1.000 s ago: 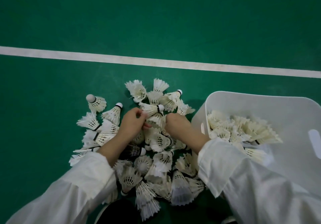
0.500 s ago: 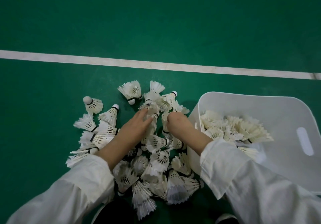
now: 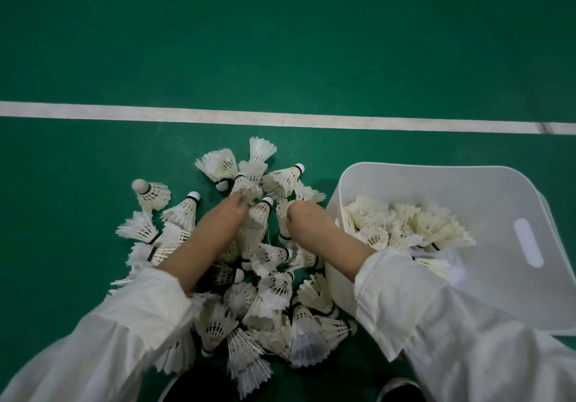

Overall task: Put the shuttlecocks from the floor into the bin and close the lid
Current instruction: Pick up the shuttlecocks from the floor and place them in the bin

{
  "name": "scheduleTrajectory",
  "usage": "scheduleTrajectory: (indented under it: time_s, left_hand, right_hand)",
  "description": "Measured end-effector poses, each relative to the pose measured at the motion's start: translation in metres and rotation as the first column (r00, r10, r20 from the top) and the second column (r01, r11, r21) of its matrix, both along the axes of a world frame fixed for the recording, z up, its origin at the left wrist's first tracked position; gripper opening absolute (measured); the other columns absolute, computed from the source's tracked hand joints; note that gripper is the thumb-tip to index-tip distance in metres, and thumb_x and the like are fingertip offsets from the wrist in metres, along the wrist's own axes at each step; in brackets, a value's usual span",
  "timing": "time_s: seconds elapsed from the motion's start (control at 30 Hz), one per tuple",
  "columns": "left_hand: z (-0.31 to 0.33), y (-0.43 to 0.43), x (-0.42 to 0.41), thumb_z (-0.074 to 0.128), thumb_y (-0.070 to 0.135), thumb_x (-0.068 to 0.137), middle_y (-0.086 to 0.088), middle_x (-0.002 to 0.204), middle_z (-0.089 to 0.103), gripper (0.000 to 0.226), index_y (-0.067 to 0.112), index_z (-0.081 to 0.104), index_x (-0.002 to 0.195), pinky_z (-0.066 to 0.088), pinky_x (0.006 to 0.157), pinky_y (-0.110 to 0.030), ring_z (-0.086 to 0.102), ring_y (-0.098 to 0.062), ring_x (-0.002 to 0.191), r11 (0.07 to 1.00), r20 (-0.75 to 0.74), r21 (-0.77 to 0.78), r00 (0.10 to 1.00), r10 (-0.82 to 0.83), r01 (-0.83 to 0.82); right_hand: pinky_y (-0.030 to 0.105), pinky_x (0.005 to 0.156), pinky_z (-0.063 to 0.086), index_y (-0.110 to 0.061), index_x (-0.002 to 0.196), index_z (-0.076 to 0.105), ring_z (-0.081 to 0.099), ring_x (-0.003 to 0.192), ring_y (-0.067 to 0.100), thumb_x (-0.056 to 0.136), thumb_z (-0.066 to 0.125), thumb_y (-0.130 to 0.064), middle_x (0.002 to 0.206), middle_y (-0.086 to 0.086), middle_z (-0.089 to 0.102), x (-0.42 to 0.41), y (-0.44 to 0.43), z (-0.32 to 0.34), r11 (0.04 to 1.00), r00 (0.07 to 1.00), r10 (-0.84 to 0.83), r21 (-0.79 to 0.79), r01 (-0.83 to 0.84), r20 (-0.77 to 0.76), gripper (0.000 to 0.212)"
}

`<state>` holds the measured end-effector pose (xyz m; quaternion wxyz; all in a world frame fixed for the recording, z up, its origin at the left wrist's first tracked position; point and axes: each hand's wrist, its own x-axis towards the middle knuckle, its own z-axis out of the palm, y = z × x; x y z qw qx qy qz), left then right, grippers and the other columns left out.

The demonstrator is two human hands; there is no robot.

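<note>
Green court floor [image 3: 280, 43] | white feather shuttlecocks [image 3: 271, 292] are lying heaped beside a white plastic bin [image 3: 436, 177] (part-filled) | left hand [image 3: 223, 219] and right hand [image 3: 307, 222] are reaching in, fingers buried, grip unclear

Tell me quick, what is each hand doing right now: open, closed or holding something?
Left hand: reaching into the shuttlecocks, grip cannot be told.
Right hand: back toward the camera, grip hidden, cannot be told.
</note>
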<state>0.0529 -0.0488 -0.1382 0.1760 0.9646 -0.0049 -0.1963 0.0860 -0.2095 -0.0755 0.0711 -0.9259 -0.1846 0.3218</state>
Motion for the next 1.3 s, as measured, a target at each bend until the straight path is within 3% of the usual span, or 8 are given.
scheduleTrajectory:
  time_s: [0.37, 0.5, 0.67, 0.8, 0.93, 1.1, 1.23, 1.3]
  left_hand:
    - [0.053, 0.01, -0.005, 0.044, 0.021, 0.094, 0.0, 0.082, 0.047, 0.02, 0.006, 0.055, 0.088, 0.034, 0.064, -0.027, 0.044, -0.016, 0.074, 0.994, 0.356, -0.015, 0.929, 0.103, -0.105]
    - [0.091, 0.001, -0.006, 0.041, 0.025, 0.095, 0.001, 0.079, 0.049, 0.02, 0.013, 0.05, 0.082, 0.036, 0.064, -0.026, 0.046, -0.014, 0.072, 0.998, 0.362, -0.011, 0.93, 0.059, -0.059]
    - [0.146, -0.035, -0.004, 0.042, 0.027, 0.095, 0.004, 0.077, 0.048, 0.017, 0.019, 0.046, 0.08, 0.031, 0.063, -0.024, 0.045, -0.013, 0.072, 0.998, 0.394, -0.017, 0.918, -0.044, 0.055]
    - [0.188, -0.076, 0.003, 0.043, 0.026, 0.093, 0.005, 0.078, 0.048, 0.019, 0.017, 0.05, 0.078, 0.032, 0.065, -0.025, 0.045, -0.013, 0.073, 0.974, 0.436, -0.011, 0.878, -0.198, 0.225]
    - [0.209, -0.123, 0.012, 0.047, 0.025, 0.092, 0.003, 0.079, 0.049, 0.02, 0.012, 0.052, 0.078, 0.033, 0.065, -0.023, 0.045, -0.013, 0.073, 0.94, 0.491, -0.064, 0.831, -0.263, 0.336]
    - [0.181, -0.176, 0.008, 0.047, 0.03, 0.093, 0.007, 0.083, 0.048, 0.017, 0.018, 0.057, 0.086, 0.035, 0.068, -0.022, 0.046, -0.008, 0.076, 0.94, 0.386, -0.225, 0.909, -0.156, 0.257]
    - [0.146, -0.192, -0.005, 0.052, 0.032, 0.09, 0.005, 0.087, 0.055, 0.019, 0.018, 0.065, 0.091, 0.048, 0.077, -0.031, 0.054, -0.01, 0.078, 0.916, 0.315, -0.344, 0.945, -0.093, 0.205]
    - [0.134, -0.195, -0.009, 0.055, 0.032, 0.089, 0.004, 0.087, 0.058, 0.018, 0.019, 0.067, 0.091, 0.049, 0.077, -0.032, 0.056, -0.009, 0.077, 0.903, 0.282, -0.405, 0.959, -0.024, 0.141]
  right_hand:
    - [0.018, 0.056, 0.039, -0.005, 0.095, 0.067, 0.055, 0.071, 0.017, 0.095, 0.045, -0.014, 0.083, -0.001, 0.063, -0.004, -0.039, 0.067, 0.955, 0.993, 0.09, 0.275, -0.108, 0.078, 0.024]
    - [0.028, 0.078, 0.052, -0.014, 0.107, 0.067, 0.064, 0.083, 0.014, 0.094, 0.051, -0.02, 0.097, 0.0, 0.068, -0.009, -0.075, 0.109, 0.882, 0.993, -0.085, 0.469, 0.039, 0.076, 0.021]
    - [0.016, 0.072, 0.048, -0.017, 0.093, 0.068, 0.058, 0.077, 0.004, 0.092, 0.057, -0.023, 0.094, -0.005, 0.062, -0.019, -0.145, 0.137, 0.753, 0.948, -0.308, 0.631, 0.19, 0.082, 0.013]
    - [0.03, 0.069, 0.054, -0.024, 0.083, 0.069, 0.06, 0.078, 0.011, 0.088, 0.061, -0.028, 0.098, -0.005, 0.059, -0.031, -0.205, 0.125, 0.81, 0.915, -0.391, 0.51, 0.291, 0.099, 0.01]
    - [0.009, 0.059, 0.038, -0.013, 0.094, 0.074, 0.06, 0.081, 0.011, 0.089, 0.061, -0.025, 0.092, -0.009, 0.062, -0.042, -0.236, 0.096, 0.948, 0.963, -0.267, 0.189, 0.257, 0.029, 0.019]
    - [0.017, 0.068, 0.034, -0.01, 0.105, 0.071, 0.063, 0.099, 0.016, 0.086, 0.06, -0.016, 0.112, 0.003, 0.069, -0.047, -0.237, 0.05, 0.992, 0.979, -0.124, -0.014, 0.123, -0.165, 0.023]
    - [0.023, 0.06, 0.04, -0.003, 0.098, 0.071, 0.06, 0.083, 0.027, 0.083, 0.061, -0.014, 0.089, 0.011, 0.067, -0.045, -0.233, 0.016, 0.999, 0.95, -0.051, -0.029, 0.045, -0.309, 0.021]
    - [0.029, 0.077, 0.047, -0.005, 0.102, 0.07, 0.063, 0.096, 0.029, 0.086, 0.055, -0.014, 0.103, 0.011, 0.069, -0.047, -0.23, 0.0, 1.0, 0.921, -0.012, -0.028, 0.001, -0.389, 0.023]
